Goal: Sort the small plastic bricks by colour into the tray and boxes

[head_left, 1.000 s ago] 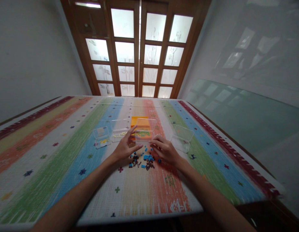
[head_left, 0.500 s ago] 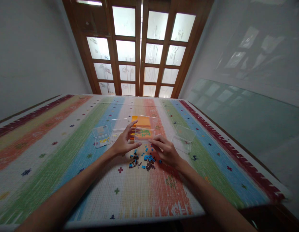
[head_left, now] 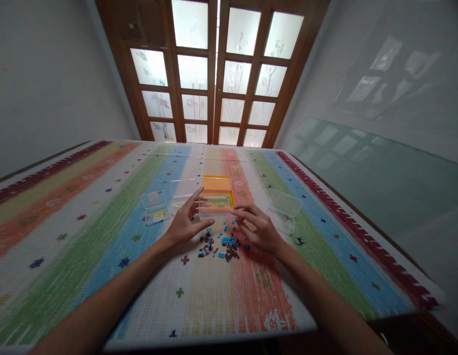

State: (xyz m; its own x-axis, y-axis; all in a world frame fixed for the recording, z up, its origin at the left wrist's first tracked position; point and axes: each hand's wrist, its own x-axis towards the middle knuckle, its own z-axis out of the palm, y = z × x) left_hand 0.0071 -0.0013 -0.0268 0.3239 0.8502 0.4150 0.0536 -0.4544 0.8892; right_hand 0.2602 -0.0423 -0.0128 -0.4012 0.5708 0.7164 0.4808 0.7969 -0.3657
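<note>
A clear plastic box [head_left: 215,214] with green pieces [head_left: 218,202] showing in it stands between my hands, in front of an orange box [head_left: 216,183]. My left hand [head_left: 185,221] is at the box's left side, its fingers and thumb spread apart. My right hand [head_left: 259,227] is at the box's right corner, fingers bent and the fingertips close together; what they hold, if anything, is too small to see. Blue pieces [head_left: 229,241] and dark brown pieces [head_left: 232,253] lie loose on the cloth just below the hands.
On the left sits a small open clear case [head_left: 157,215] with yellow pieces. An open clear case [head_left: 282,221] lies to the right of my right hand. The striped tablecloth [head_left: 151,296] covers the table, with paned doors [head_left: 214,98] beyond it.
The clear box has shifted slightly left, uncovering more of the orange box's right edge. My left hand moved a little left with it, and my right hand slightly right.
</note>
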